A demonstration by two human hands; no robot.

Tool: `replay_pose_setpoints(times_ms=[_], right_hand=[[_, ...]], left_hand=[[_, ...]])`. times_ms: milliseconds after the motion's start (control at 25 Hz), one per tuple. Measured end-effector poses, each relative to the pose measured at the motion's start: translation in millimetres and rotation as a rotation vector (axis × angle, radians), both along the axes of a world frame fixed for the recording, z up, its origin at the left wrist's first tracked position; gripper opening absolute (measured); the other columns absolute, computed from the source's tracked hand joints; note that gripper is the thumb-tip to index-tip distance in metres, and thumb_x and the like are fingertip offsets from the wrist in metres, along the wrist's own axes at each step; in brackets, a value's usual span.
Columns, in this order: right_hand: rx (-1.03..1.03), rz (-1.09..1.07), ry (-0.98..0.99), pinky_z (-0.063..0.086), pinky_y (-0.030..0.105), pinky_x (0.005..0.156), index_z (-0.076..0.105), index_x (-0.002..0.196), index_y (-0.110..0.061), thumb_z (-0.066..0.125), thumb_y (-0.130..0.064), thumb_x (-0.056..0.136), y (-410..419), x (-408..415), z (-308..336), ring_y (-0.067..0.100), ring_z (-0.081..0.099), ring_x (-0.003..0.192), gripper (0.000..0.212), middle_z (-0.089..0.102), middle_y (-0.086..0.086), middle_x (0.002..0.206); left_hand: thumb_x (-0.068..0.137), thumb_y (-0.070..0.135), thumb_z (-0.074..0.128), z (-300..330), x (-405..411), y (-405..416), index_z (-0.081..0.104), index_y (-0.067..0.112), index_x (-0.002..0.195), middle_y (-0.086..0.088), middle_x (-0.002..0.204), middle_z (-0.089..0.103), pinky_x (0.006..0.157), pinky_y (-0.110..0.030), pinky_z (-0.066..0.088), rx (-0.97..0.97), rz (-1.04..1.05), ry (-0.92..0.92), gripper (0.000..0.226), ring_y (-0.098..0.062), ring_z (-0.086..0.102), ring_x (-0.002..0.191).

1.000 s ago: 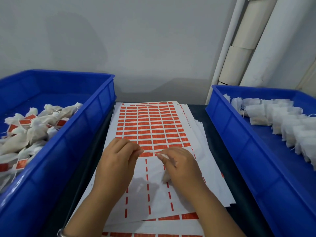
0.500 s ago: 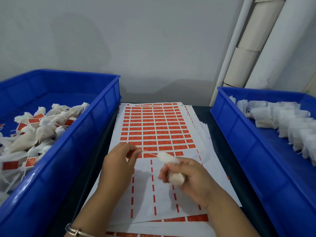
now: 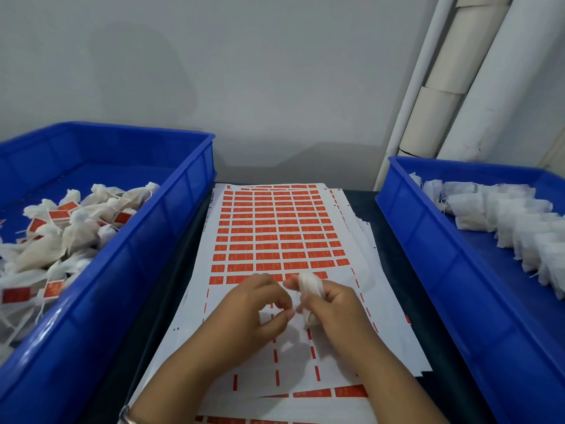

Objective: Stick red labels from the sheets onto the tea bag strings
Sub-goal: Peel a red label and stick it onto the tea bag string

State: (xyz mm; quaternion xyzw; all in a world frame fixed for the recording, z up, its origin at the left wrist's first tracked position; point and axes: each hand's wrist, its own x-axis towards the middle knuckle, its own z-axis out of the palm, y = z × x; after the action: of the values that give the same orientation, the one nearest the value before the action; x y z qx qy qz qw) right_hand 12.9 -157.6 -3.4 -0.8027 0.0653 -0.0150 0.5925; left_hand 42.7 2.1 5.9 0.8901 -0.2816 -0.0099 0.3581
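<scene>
Above sheet [image 3: 275, 234]: tea bag [image 3: 308, 289]

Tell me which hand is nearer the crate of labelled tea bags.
Left. The left hand lies closer to the left crate; the right hand, gripping a tea bag, sits farther across the label sheet.

Both forearms are bare, no sleeves in view. The left hand [image 3: 253, 304] has a thin silver bracelet [image 3: 126, 417] on its wrist, at seven o'clock; the right hand [image 3: 330, 307] wears nothing visible
</scene>
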Motion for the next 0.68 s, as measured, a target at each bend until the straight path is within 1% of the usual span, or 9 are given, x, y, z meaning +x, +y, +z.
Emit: replay_pose_setpoints(times_ms=[40,120,160,240,360,440,560,600,680], right_hand=[[-0.03,0.042,0.005,0.044,0.003,0.052,0.064,0.081,-0.057,0.054,-0.039,0.092,1,-1,-1,-0.011,0.059,0.082,0.024,0.065,-0.03,0.08],[-0.077,0.115,0.024,0.045,0.004,0.055,0.066,0.082,-0.04,0.053,-0.04,0.092,2,-2,-4,-0.005,0.062,0.08,0.016,0.065,-0.024,0.078],[-0.11,0.143,0.026,0.045,0.004,0.056,0.064,0.084,-0.034,0.054,-0.039,0.092,4,-3,-5,-0.003,0.062,0.081,0.014,0.065,-0.021,0.078],[-0.161,0.19,0.017,0.046,0.005,0.059,0.062,0.087,-0.036,0.056,-0.034,0.092,6,-3,-5,-0.001,0.062,0.084,0.008,0.065,-0.018,0.082],[-0.16,0.262,-0.007,0.047,0.006,0.062,0.059,0.083,-0.044,0.056,-0.028,0.093,9,-5,-1,-0.001,0.062,0.084,0.02,0.065,-0.023,0.08],[-0.131,0.299,-0.023,0.047,0.006,0.062,0.06,0.082,-0.042,0.056,-0.024,0.092,9,-6,0,-0.004,0.062,0.081,0.021,0.064,-0.025,0.076],[-0.079,0.244,-0.053,0.048,0.008,0.061,0.061,0.087,-0.035,0.062,-0.022,0.088,9,-6,3,0.0,0.063,0.079,0.013,0.065,-0.017,0.08],[-0.05,0.202,-0.053,0.049,0.009,0.062,0.057,0.091,-0.034,0.065,-0.022,0.086,9,-5,3,0.001,0.064,0.08,0.015,0.065,-0.015,0.084],[0.012,0.138,-0.04,0.051,0.012,0.061,0.049,0.095,-0.036,0.07,-0.023,0.082,8,-6,3,0.001,0.066,0.08,0.028,0.065,-0.01,0.093]], left_hand=[[0.086,0.039,0.061,2,-1,1,0.049,0.051,0.074,0.036,0.094,0.045,0.072,-0.001,0.038,-0.038,-0.001,-0.016,0.02,0.016,0.039,0.101],[0.086,0.036,0.06,4,-1,0,0.049,0.052,0.076,0.038,0.099,0.042,0.074,-0.001,0.039,-0.091,-0.008,-0.054,0.022,0.019,0.035,0.104],[0.087,0.033,0.059,4,0,-1,0.049,0.052,0.076,0.041,0.101,0.04,0.076,0.001,0.038,-0.11,-0.014,-0.062,0.024,0.022,0.034,0.105],[0.09,0.029,0.056,2,0,-3,0.05,0.051,0.077,0.044,0.101,0.042,0.078,0.004,0.035,-0.154,-0.019,-0.036,0.026,0.023,0.036,0.106],[0.092,0.029,0.053,-2,0,-6,0.053,0.046,0.078,0.036,0.085,0.056,0.07,0.001,0.041,-0.228,0.042,0.048,0.022,0.016,0.05,0.093],[0.093,0.028,0.052,-5,1,-7,0.052,0.043,0.076,0.036,0.081,0.056,0.065,0.002,0.04,-0.261,0.085,0.056,0.023,0.015,0.051,0.089],[0.094,0.029,0.048,-8,0,-8,0.049,0.04,0.077,0.038,0.085,0.053,0.062,0.002,0.039,-0.28,0.112,0.051,0.02,0.014,0.051,0.085],[0.095,0.03,0.047,-9,1,-9,0.049,0.038,0.078,0.036,0.084,0.053,0.061,0.002,0.039,-0.287,0.12,0.059,0.019,0.013,0.051,0.083],[0.095,0.028,0.047,-11,1,-12,0.05,0.033,0.079,0.031,0.078,0.056,0.056,-0.001,0.039,-0.33,0.143,0.113,0.017,0.01,0.054,0.074]])
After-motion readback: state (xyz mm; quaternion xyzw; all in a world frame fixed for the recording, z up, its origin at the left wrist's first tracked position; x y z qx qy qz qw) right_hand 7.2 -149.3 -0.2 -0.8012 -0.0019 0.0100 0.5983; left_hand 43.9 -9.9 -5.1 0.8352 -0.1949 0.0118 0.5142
